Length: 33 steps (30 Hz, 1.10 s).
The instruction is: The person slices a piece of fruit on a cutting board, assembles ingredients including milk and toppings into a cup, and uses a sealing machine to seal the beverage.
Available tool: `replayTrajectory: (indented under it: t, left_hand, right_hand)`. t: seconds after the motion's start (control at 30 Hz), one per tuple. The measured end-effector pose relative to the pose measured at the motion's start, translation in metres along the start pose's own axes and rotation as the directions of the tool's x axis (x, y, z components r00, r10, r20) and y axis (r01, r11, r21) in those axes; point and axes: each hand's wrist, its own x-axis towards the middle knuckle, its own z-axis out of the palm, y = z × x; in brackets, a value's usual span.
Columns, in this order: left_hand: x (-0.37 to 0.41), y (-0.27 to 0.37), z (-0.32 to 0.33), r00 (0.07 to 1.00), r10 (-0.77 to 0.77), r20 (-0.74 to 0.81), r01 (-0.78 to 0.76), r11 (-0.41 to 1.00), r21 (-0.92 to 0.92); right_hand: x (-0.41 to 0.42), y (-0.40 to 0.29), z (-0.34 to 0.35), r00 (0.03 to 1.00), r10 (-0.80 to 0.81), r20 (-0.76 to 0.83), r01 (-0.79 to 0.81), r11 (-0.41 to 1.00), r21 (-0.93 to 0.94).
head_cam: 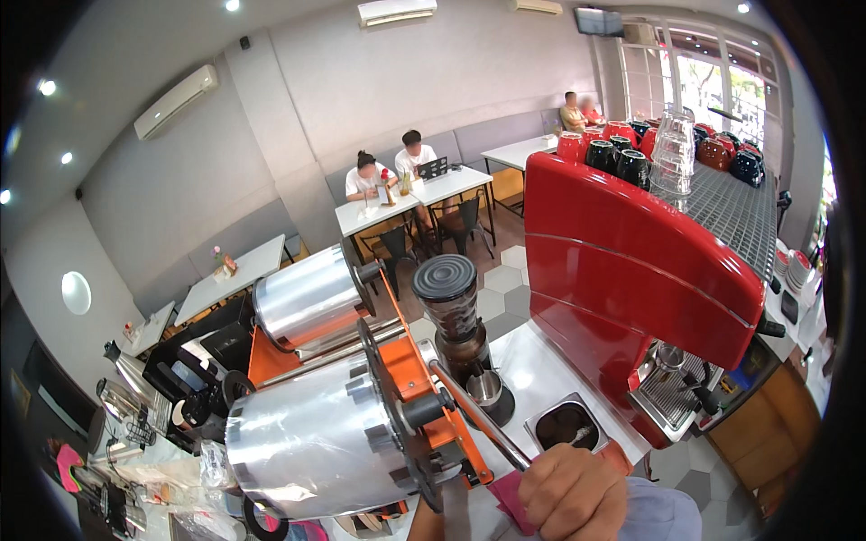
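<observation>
My right hand (575, 495) is closed around the end of a long chrome lever (484, 420). The lever runs up to an orange-framed cup-sealing machine (406, 365). A large roll of shiny film (318, 433) is mounted at its near side, and a second film roll (308, 291) sits behind. My left hand is out of view; a brown strip at the bottom, beside the near roll, could be a forearm, but I cannot tell. A pink cloth (509, 502) lies beside my right hand. Just beyond the hand is a square steel container (567, 422) with dark contents.
A coffee grinder (450, 311) with a steel cup (484, 387) stands behind the lever. To the right rises a red espresso machine (629, 264), with mugs (632, 168) and stacked glasses (672, 152) on top. Cluttered counter (152, 466) lies left. People sit at white tables (453, 186) beyond.
</observation>
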Motion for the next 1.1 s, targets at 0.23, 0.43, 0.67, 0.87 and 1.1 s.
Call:
replayTrajectory:
  t: [0.23, 0.43, 0.67, 0.87, 1.1]
  left_hand:
    - [-0.009, -0.009, -0.009, 0.997, -0.056, -0.053, 0.06, 0.995, 0.074]
    - [-0.007, 0.002, 0.011, 0.998, -0.048, -0.037, 0.05, 0.997, 0.056]
    - [-0.006, -0.011, 0.011, 0.995, -0.07, -0.066, 0.075, 0.994, 0.08]
    - [0.017, 0.005, 0.048, 0.995, -0.061, -0.076, 0.062, 0.998, 0.011]
    - [0.022, 0.004, 0.056, 0.976, -0.167, -0.142, 0.165, 0.986, -0.027]
  right_hand:
    - [-0.013, 0.008, 0.009, 0.996, -0.007, -0.086, 0.014, 0.997, 0.079]
    - [-0.01, -0.003, 0.004, 0.997, 0.005, -0.079, -0.001, 0.998, 0.058]
    - [-0.01, 0.005, 0.004, 1.0, -0.009, -0.02, 0.01, 0.999, 0.031]
    - [-0.02, -0.007, 0.017, 0.968, 0.021, -0.25, -0.029, 0.999, -0.029]
    - [-0.026, -0.003, 0.019, 0.958, 0.033, -0.286, -0.011, 0.997, 0.076]
